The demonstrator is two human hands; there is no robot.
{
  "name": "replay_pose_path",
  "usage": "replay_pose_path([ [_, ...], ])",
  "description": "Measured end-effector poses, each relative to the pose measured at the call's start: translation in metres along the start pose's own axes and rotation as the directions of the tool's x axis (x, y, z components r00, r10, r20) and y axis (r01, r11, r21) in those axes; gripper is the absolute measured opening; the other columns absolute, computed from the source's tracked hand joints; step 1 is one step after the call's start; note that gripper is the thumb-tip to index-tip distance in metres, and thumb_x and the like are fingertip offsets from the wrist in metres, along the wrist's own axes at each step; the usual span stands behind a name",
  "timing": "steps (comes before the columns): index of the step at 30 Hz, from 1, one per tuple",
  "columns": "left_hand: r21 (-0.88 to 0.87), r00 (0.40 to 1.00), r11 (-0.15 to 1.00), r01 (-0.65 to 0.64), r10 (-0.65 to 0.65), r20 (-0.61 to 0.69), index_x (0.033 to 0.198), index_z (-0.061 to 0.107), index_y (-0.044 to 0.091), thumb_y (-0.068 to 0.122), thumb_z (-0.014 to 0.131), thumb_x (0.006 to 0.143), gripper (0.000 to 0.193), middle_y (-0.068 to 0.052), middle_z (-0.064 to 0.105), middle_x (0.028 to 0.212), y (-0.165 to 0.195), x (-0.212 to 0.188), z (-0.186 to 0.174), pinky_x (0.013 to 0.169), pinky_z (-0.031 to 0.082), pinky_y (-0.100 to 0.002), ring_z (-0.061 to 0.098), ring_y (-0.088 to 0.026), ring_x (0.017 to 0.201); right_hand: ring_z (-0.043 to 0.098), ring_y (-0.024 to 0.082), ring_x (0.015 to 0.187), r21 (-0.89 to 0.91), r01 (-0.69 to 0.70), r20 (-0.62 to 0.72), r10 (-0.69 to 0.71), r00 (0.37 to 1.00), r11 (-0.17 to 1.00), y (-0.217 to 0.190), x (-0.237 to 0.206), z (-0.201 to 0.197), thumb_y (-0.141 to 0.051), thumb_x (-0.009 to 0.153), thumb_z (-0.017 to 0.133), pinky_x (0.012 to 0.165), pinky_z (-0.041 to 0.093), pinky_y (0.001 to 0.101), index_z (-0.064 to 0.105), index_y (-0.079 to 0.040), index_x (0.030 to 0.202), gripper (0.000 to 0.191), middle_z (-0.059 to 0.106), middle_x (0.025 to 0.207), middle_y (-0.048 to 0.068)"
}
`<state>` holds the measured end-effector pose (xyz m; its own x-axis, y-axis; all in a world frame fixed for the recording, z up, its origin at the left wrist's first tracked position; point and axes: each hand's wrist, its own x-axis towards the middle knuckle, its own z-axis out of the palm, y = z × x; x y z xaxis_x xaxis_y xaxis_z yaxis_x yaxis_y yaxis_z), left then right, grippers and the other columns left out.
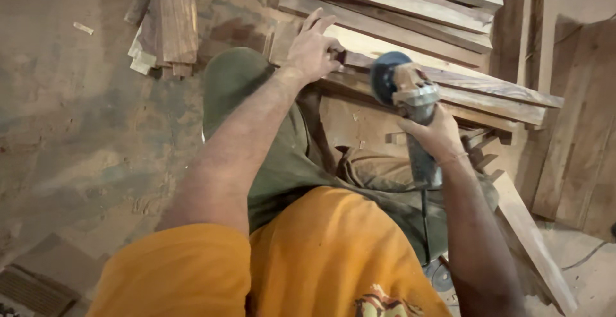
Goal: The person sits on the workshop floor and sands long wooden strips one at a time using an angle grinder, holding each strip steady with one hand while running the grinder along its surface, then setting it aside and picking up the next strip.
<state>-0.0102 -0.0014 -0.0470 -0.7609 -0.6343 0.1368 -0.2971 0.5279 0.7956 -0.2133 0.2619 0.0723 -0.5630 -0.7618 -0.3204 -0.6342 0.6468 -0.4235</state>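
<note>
- Leftmost, a loose board stack (pixel 168 18) lies on the floor.
- Left hand (pixel 312 51), fingers spread, presses flat on the wooden plank (pixel 449 83).
- Right hand (pixel 436 136) grips the angle grinder (pixel 407 92), its disc at the plank's edge; sanding looks underway, with most of the length unworked.

Woodworking shop: stacked planks (pixel 417 22) just ahead of the left hand (pixel 312 51), angle grinder (pixel 407 92) in the right hand (pixel 436 134), offcuts (pixel 163 22) on dusty floor (pixel 77 131) further left.
</note>
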Motion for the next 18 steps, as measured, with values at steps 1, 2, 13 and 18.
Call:
replay_pose_path([
  [1, 0.005, 1.0, 1.0, 0.0, 0.0, 0.006, 0.096, 0.083, 0.017, 0.027, 0.092, 0.064, 0.034, -0.012, 0.049, 0.152, 0.0, 0.0, 0.0, 0.122, 0.026, -0.049, 0.026, -0.037, 0.151, 0.073, 0.026, 0.095, 0.029, -0.029, -0.018, 0.03, 0.999, 0.999, 0.008, -0.005, -0.003, -0.04, 0.071, 0.085, 0.085, 0.054, 0.0398, 0.071, -0.002, 0.119, 0.062, 0.076, 0.102, 0.015],
  [2, 0.008, 1.0, 1.0, 0.001, -0.002, 0.014, 0.096, 0.083, 0.018, 0.027, 0.093, 0.064, 0.035, -0.012, 0.049, 0.152, 0.0, 0.0, 0.0, 0.122, 0.026, -0.049, 0.025, -0.037, 0.151, 0.073, 0.025, 0.094, 0.057, -0.059, -0.034, 0.061, 0.998, 0.997, 0.015, -0.01, -0.005, -0.039, 0.073, 0.084, 0.086, 0.054, 0.0388, 0.072, -0.002, 0.118, 0.06, 0.076, 0.102, 0.014],
  [13, 0.044, 1.0, 0.999, 0.004, -0.004, 0.012, 0.096, 0.084, 0.022, 0.029, 0.091, 0.064, 0.033, -0.011, 0.051, 0.152, 0.005, 0.0, -0.001, 0.122, 0.023, -0.053, 0.026, -0.036, 0.15, 0.072, 0.023, 0.094, 0.107, -0.034, -0.059, 0.04, 0.997, 0.994, 0.009, -0.015, 0.001, -0.035, 0.073, 0.085, 0.085, 0.054, 0.0375, 0.071, -0.002, 0.12, 0.059, 0.076, 0.102, 0.013],
  [18, 0.017, 1.0, 1.0, 0.009, -0.009, -0.027, 0.095, 0.084, 0.021, 0.018, 0.085, 0.067, 0.028, -0.011, 0.052, 0.151, 0.006, 0.001, -0.001, 0.121, 0.027, -0.048, 0.028, -0.035, 0.15, 0.075, 0.029, 0.089, 0.106, 0.002, 0.049, -0.007, 0.999, 0.994, -0.038, 0.0, 0.013, -0.037, 0.07, 0.083, 0.081, 0.058, 0.0411, 0.067, 0.0, 0.119, 0.063, 0.075, 0.097, 0.018],
])
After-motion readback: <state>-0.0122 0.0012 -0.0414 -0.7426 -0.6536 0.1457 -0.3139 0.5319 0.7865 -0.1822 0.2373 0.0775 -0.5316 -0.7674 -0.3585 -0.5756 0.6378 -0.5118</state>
